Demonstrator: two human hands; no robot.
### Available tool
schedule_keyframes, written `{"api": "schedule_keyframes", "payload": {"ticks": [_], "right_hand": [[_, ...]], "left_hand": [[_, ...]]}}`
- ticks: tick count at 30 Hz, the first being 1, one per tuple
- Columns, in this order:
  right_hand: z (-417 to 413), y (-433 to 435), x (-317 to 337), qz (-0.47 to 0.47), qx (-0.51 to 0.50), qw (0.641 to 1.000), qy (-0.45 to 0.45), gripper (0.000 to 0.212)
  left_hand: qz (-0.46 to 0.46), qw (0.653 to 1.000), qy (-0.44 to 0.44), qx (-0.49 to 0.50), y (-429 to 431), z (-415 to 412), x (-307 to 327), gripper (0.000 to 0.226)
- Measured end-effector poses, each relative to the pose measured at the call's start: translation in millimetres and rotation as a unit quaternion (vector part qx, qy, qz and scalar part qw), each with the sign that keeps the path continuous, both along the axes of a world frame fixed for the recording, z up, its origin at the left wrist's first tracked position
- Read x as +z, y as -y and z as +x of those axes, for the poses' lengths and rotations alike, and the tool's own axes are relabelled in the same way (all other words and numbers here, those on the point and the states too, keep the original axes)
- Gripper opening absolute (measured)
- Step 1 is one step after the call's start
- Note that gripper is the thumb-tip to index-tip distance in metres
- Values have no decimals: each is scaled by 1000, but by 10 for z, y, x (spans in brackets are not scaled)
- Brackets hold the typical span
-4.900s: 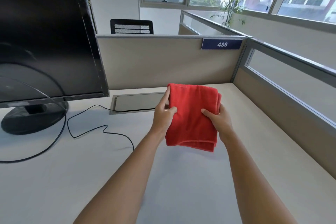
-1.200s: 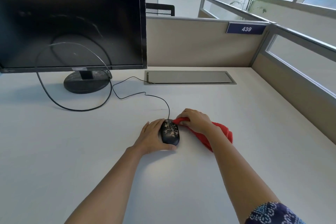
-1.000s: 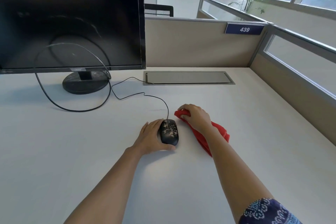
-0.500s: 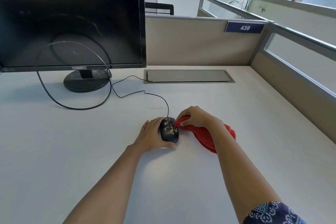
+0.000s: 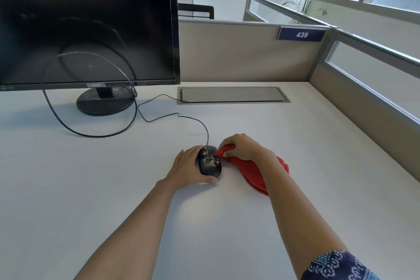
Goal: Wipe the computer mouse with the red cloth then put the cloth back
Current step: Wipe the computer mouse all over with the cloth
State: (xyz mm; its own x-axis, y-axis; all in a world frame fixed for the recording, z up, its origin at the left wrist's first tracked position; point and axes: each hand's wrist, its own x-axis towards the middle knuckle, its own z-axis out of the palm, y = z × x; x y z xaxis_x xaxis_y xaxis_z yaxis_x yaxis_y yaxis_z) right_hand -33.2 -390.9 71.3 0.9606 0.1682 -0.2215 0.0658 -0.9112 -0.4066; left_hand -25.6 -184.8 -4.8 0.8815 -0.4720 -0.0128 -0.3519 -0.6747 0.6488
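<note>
A black computer mouse [image 5: 210,163] with a pale speckled pattern lies on the white desk [image 5: 91,188], its cord running back toward the monitor. My left hand [image 5: 187,169] cups its left side and rear, thumb under the near end. My right hand [image 5: 243,148] is closed on a bunched end of the red cloth [image 5: 252,170], and the cloth's tip touches the mouse's right front edge. The remainder of the cloth trails on the desk under my right forearm, partly hidden by it.
A black monitor [image 5: 86,22] on a round base [image 5: 105,103] stands at the back left, with a looped cable [image 5: 91,134] on the desk. A grey cable hatch [image 5: 231,95] lies at the back. Partition walls [image 5: 363,107] close the rear and right sides.
The cloth was first held up folded in both hands. Over the last second my right hand rubs the cloth back and forth along the mouse's right side while my left hand keeps hold.
</note>
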Motion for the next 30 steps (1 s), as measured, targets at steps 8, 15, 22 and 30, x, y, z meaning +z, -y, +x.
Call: {"api": "schedule_keyframes", "payload": {"ticks": [8, 15, 22, 30], "right_hand": [[-108, -118, -86, 27, -31, 992, 117, 28], [-155, 22, -27, -40, 2, 999, 30, 26], [-208, -117, -125, 54, -53, 987, 144, 27], [-312, 20, -28, -63, 21, 996, 56, 24]], "left_hand": [[-4, 1000, -5, -3, -9, -7, 7, 126], [-6, 1000, -1, -1, -2, 8, -5, 127], [-1, 1000, -9, -1, -7, 16, -17, 122], [-2, 1000, -5, -5, -4, 19, -6, 124]]}}
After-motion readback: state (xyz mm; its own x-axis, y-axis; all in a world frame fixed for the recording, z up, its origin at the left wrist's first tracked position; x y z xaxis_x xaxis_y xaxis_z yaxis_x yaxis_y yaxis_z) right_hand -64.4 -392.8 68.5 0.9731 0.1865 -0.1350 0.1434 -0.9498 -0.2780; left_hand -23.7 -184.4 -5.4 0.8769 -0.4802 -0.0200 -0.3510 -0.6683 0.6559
